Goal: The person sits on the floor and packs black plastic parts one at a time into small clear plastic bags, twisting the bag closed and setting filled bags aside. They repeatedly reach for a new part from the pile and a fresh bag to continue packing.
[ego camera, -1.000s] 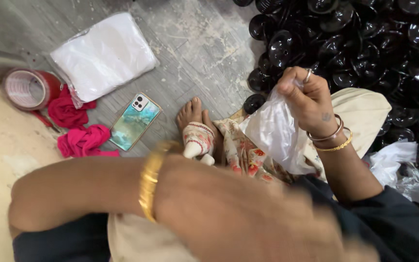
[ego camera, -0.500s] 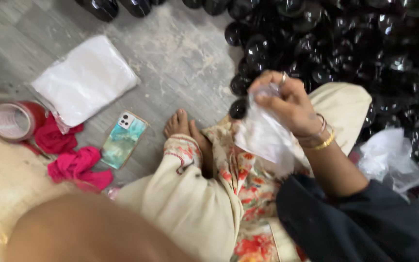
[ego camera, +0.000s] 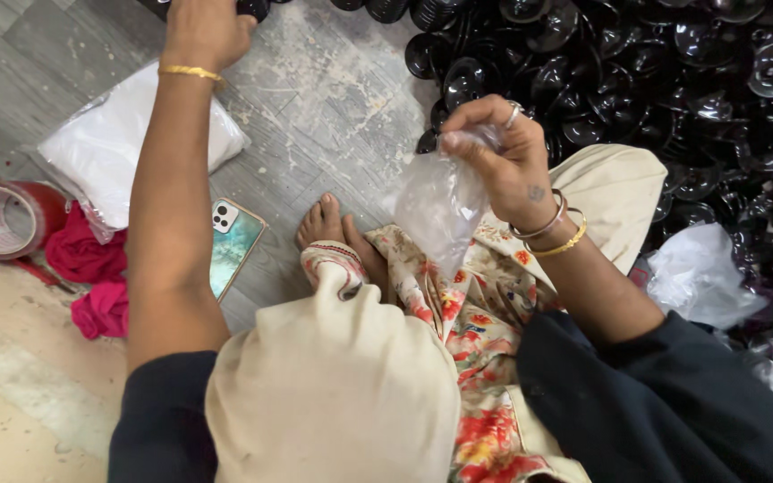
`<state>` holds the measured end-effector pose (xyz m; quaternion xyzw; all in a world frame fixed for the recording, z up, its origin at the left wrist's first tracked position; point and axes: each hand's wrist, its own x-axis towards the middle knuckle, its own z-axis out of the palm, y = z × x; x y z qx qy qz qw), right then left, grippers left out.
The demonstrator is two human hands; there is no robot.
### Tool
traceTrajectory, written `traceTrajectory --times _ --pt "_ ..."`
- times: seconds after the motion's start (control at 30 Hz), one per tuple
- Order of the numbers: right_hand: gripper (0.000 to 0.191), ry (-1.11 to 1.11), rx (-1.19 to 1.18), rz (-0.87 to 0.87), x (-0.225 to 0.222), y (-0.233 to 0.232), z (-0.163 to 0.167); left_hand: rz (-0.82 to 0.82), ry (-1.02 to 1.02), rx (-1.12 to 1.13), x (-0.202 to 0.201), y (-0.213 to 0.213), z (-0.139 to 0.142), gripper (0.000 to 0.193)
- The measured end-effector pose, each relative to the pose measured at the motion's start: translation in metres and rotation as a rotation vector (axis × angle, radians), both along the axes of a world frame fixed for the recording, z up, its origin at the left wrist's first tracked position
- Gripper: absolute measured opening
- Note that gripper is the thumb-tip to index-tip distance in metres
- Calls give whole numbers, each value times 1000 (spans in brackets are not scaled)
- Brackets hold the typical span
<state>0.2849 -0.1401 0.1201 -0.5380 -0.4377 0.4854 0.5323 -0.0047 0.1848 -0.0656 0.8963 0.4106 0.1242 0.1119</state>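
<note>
I sit cross-legged on the floor. My right hand [ego camera: 498,152] pinches the top of a small clear plastic bag [ego camera: 440,207], which hangs over my lap. My left hand [ego camera: 206,27] is stretched far forward to the frame's top edge, its fingers curled onto a black glossy part [ego camera: 252,7] there; the grip itself is partly cut off. A big heap of black glossy round parts [ego camera: 637,80] covers the floor at the upper right, just beyond my right hand.
A stack of white plastic bags [ego camera: 100,152] lies left of my left arm. A phone [ego camera: 236,246] lies by my bare foot [ego camera: 319,224]. A red tape roll [ego camera: 2,219] and pink cloth [ego camera: 91,282] sit at the left. Crumpled clear bags [ego camera: 700,277] lie at the right.
My left arm has swung from close under the camera out to the far top edge. My right hand has kept hold of the clear bag and barely moved.
</note>
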Motion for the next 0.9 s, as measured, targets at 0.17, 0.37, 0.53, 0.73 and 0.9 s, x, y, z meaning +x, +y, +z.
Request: traceTrajectory --times 0.17,0.37,0.53,0.73,0.9 --pt "15 15 -5 -52 2 0 -15 -131 -190 33 -1 -61 20 46" --pt "23 39 78 -128 -11 9 -38 -134 -272 18 33 -178 74 34" --pt "28 32 103 -159 -23 17 -44 -231 -870 -455 80 -230 146 30" --pt "32 42 127 -103 -36 25 -49 -260 -1296 -1062 87 -254 147 15" --pt "26 675 -227 -69 -27 29 -55 -72 -1550 -1719 71 -254 122 10"
